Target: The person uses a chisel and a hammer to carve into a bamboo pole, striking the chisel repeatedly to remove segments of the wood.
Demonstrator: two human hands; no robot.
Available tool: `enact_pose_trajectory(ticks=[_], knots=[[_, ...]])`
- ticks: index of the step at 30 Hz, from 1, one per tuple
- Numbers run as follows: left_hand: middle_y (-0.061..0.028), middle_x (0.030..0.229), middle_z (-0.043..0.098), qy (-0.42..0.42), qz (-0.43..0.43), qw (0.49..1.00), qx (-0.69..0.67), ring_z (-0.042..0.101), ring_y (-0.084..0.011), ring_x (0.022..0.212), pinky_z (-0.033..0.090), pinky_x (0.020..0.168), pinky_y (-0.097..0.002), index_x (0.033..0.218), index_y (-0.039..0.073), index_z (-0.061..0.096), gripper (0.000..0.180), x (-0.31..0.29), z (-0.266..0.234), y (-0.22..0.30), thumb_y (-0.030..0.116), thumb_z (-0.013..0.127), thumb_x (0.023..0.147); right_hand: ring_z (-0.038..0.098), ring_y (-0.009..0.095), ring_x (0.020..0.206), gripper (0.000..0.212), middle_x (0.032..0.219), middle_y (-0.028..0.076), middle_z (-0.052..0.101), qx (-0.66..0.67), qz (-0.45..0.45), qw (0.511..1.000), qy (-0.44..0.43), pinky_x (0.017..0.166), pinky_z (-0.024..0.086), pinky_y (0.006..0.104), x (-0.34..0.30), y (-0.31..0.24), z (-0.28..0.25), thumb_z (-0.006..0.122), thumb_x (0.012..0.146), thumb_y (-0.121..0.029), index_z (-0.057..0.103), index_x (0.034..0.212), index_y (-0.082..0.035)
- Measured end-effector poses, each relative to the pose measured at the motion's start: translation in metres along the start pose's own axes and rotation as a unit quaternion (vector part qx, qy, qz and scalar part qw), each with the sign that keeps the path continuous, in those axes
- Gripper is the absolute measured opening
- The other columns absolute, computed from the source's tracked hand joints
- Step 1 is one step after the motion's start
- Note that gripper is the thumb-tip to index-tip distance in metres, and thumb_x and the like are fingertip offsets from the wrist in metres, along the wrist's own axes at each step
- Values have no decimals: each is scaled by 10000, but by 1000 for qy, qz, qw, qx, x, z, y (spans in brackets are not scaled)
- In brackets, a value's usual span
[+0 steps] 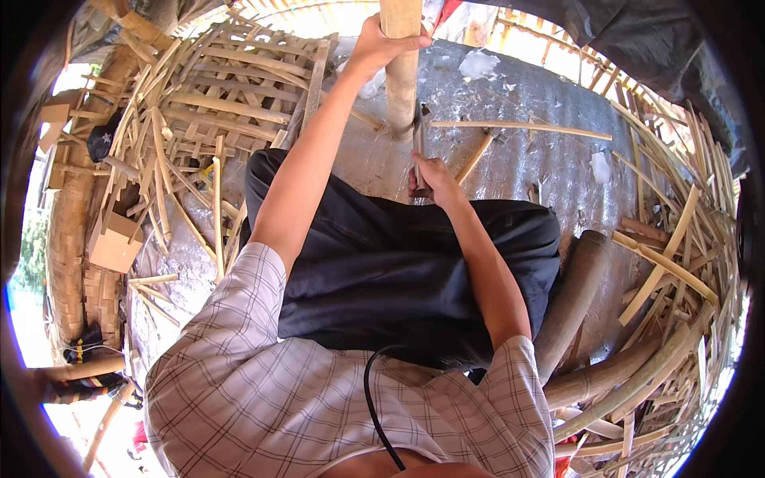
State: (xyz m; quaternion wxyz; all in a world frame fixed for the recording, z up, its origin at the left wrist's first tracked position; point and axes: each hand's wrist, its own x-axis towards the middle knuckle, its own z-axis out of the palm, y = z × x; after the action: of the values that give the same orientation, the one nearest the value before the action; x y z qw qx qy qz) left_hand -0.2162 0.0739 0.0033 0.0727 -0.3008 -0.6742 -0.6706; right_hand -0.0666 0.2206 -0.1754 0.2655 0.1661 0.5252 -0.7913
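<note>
A thick bamboo pole (401, 95) stands upright in front of me, its lower end near the shiny grey floor sheet (522, 92). My left hand (381, 46) is wrapped round the pole high up, arm stretched out. Lower down, my right hand (434, 179) grips a narrow tool (419, 137) with a grey metal blade, held upright along the pole's right side. The tool's tip looks dark and lies close against the pole; I cannot tell whether it touches. My folded legs in black trousers (374, 271) are just below both hands.
Split bamboo strips (239, 103) are heaped at the left, and more (677, 271) at the right. One long strip (522, 127) lies right of the pole. Thick bamboo lengths (575, 299) rest beside my right knee. A cardboard box (116, 241) is at the left, and a black cable (371, 390) crosses my shirt.
</note>
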Motion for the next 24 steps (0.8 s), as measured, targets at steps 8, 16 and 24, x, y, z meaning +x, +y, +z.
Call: enact_pose_trajectory(ticks=[8, 16, 24], knots=[[-72, 865, 720, 208, 30, 976, 52, 689, -139, 715, 559, 654, -287, 981, -13, 653, 262, -6, 13, -12, 54, 836, 806, 512, 158, 470, 372, 629, 52, 546, -94, -126, 987, 23, 443, 434, 324, 9, 15, -6, 622, 1002, -298, 551, 796, 3], [-85, 852, 703, 285, 93, 954, -10, 674, -143, 678, 554, 640, -298, 1001, -29, 623, 266, -20, -5, -7, 46, 815, 833, 620, 476, 737, 449, 710, 305, 611, -425, -277, 834, 214, 644, 491, 516, 7, 26, 5, 614, 989, -328, 576, 829, 90], [-81, 865, 689, 329, 65, 942, -7, 664, -148, 706, 543, 634, -302, 993, -27, 621, 245, -35, -33, -15, 39, 798, 839, 618, 518, 658, 386, 682, 298, 623, -375, -366, 818, 236, 562, 459, 539, -44, -49, 54, 600, 1009, -272, 528, 855, 75]])
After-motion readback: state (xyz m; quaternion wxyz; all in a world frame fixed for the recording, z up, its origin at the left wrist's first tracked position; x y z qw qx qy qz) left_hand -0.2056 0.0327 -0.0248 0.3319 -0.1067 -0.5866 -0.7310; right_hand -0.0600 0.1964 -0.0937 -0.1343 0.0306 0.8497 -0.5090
